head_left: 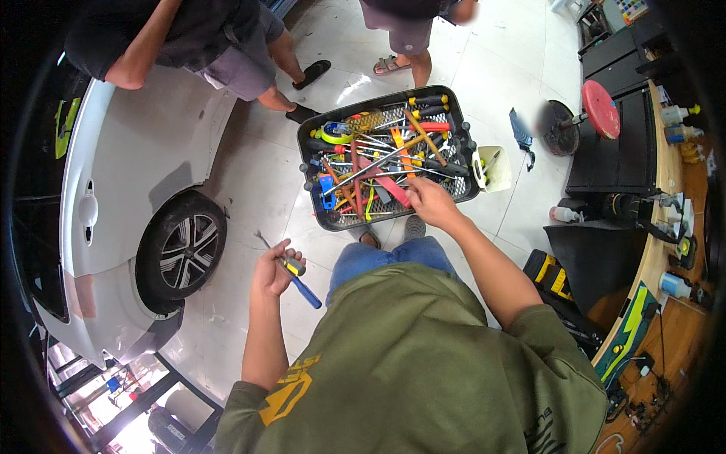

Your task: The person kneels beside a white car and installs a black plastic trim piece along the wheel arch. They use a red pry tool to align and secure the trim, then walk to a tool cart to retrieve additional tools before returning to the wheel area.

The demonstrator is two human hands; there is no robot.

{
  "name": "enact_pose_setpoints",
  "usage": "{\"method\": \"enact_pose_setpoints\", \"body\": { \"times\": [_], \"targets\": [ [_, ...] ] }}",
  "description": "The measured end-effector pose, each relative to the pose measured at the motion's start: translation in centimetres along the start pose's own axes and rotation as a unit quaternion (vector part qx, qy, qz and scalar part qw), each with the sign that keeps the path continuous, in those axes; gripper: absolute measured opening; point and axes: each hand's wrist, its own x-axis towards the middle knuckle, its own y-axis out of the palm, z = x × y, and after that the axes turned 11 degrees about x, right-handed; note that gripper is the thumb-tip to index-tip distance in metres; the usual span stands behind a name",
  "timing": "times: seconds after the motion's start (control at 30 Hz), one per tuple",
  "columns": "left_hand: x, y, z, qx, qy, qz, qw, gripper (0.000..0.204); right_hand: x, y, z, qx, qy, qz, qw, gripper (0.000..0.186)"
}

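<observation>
My left hand point(274, 268) is closed around hand tools beside the tray. From it stick out a grey open wrench-like end point(262, 237), a black-and-yellow handle point(293, 265) and a blue handle point(307, 295); whether the wrench end and blue handle are one tool I cannot tell. My right hand point(432, 203) is at the near right edge of the black mesh tray point(330, 222), fingers closed on the end of a red flat bar-like tool point(393, 189). Jumbled tools fill the tray: a yellow-green tape measure point(336, 134), wooden-brown handles point(425, 135), screwdrivers and metal rods.
A white car point(128, 166) with its wheel point(185, 251) stands at left. Two people stand beyond the tray. A pale bin point(495, 170) hangs at the tray's right side. Farther right are a red stool point(600, 109), a toolbox point(550, 274) and a wooden workbench point(684, 344).
</observation>
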Motion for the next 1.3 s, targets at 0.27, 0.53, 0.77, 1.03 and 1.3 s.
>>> {"method": "enact_pose_setpoints", "body": {
  "times": [0.27, 0.53, 0.77, 1.03, 1.3],
  "targets": [
    [-1.1, 0.3, 4.2, 0.018, 0.017, -0.082, 0.996, 0.046, 2.4, 1.2, -1.5, -0.198, -0.061, 0.125, 0.97, 0.029],
    [-2.3, 0.2, 7.0, -0.025, 0.019, -0.06, 0.998, 0.032, 2.4, 0.1, -2.0, -0.236, -0.099, 0.181, 0.95, 0.026],
    [-1.7, 4.7, 7.0, 0.01, 0.036, 0.02, 0.999, 0.026, 2.2, -2.1, -3.1, -0.233, -0.065, 0.148, 0.959, 0.023],
    [-1.1, 7.8, 7.3, 0.081, 0.025, 0.046, 0.995, 0.03, 1.7, -2.7, -4.4, -0.21, -0.099, 0.087, 0.969, 0.02],
    [-0.3, 8.2, 6.5, 0.131, 0.035, -0.044, 0.99, 0.022, 1.7, -2.3, -4.7, -0.18, -0.11, 0.051, 0.976, 0.018]
  ]
}}
